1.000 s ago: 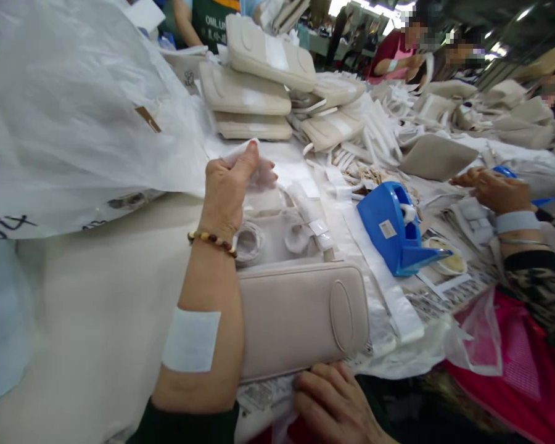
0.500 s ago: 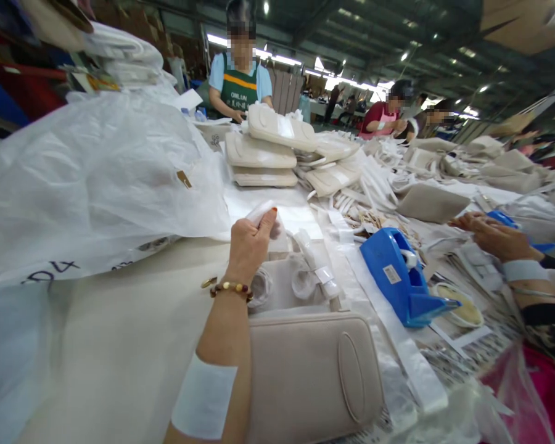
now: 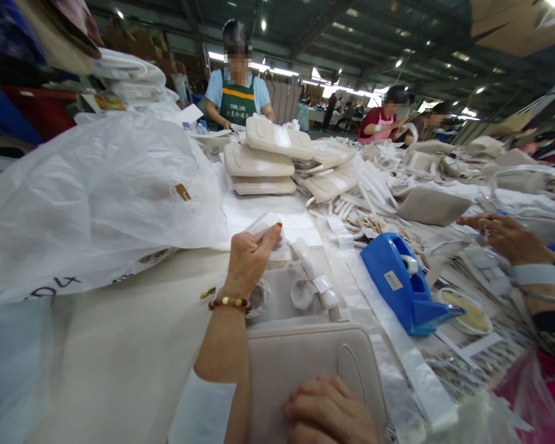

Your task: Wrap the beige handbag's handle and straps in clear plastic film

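Observation:
My left hand (image 3: 250,259) is closed, thumb on top, around a thin translucent white wrapping sheet (image 3: 264,226) above the far side of a beige bag. That beige bag (image 3: 300,351) lies flat in front of me, with a stitched oval on its right side. Over its near part rests my right hand (image 3: 333,410), fingers loosely bent and nothing visible in them. Just beyond the bag's upper edge are clear plastic-wrapped coils (image 3: 301,290) and a wrapped strap-like roll (image 3: 317,274), partly behind my left wrist.
A blue tape dispenser (image 3: 391,283) stands right of the bag. At left bulges a large white plastic bag (image 3: 120,191). Stacked beige bags (image 3: 259,160) sit ahead. A co-worker's hand (image 3: 513,237) is at far right; another person (image 3: 238,102) stands opposite.
My right hand has come into view from below and now lies over the beige bag. My left hand still grips the sheet, almost unmoved. The view has shifted slightly.

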`<state>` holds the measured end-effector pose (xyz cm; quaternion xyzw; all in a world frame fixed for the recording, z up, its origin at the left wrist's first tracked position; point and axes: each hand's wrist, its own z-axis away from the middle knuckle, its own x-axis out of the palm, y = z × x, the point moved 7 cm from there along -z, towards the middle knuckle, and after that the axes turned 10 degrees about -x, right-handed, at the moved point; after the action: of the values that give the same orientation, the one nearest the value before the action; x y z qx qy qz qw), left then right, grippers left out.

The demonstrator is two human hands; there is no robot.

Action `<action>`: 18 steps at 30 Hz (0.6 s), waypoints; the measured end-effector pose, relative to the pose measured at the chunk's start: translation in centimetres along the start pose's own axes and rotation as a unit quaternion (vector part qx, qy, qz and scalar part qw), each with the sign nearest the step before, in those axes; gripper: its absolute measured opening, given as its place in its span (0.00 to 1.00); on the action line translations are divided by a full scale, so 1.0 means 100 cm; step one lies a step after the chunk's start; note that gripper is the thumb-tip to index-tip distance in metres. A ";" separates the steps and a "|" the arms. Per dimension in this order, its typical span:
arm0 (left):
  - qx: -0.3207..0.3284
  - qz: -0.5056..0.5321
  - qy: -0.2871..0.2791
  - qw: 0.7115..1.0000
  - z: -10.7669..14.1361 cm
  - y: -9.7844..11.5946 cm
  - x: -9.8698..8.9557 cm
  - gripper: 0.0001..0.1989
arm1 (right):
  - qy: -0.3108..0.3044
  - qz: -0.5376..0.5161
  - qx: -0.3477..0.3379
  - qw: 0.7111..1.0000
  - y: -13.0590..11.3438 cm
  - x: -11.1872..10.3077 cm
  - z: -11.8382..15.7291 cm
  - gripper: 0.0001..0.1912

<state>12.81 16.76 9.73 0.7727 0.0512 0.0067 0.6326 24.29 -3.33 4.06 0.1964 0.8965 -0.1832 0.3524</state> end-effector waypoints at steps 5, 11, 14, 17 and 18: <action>0.006 -0.026 0.015 1.000 0.003 0.000 -0.001 0.17 | -0.043 0.183 -0.046 0.981 0.004 0.021 -0.014 0.17; 0.026 -0.051 0.002 0.998 0.008 0.002 0.009 0.19 | -0.021 0.207 -0.001 0.978 0.009 0.026 -0.010 0.14; 0.038 -0.067 0.001 0.997 0.010 0.002 0.013 0.21 | -0.037 0.180 0.045 0.982 0.017 0.032 -0.005 0.10; 0.050 -0.093 0.006 0.994 0.018 0.006 0.012 0.21 | -0.153 0.086 0.108 0.979 0.029 0.048 -0.003 0.10; 0.055 -0.107 0.010 0.993 0.023 0.008 0.011 0.21 | -0.200 0.056 0.131 0.969 0.033 0.052 -0.003 0.11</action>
<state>14.09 14.41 9.99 0.7965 0.1396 -0.0561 0.5857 22.20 0.74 -0.03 0.2500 0.7635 -0.3142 0.5058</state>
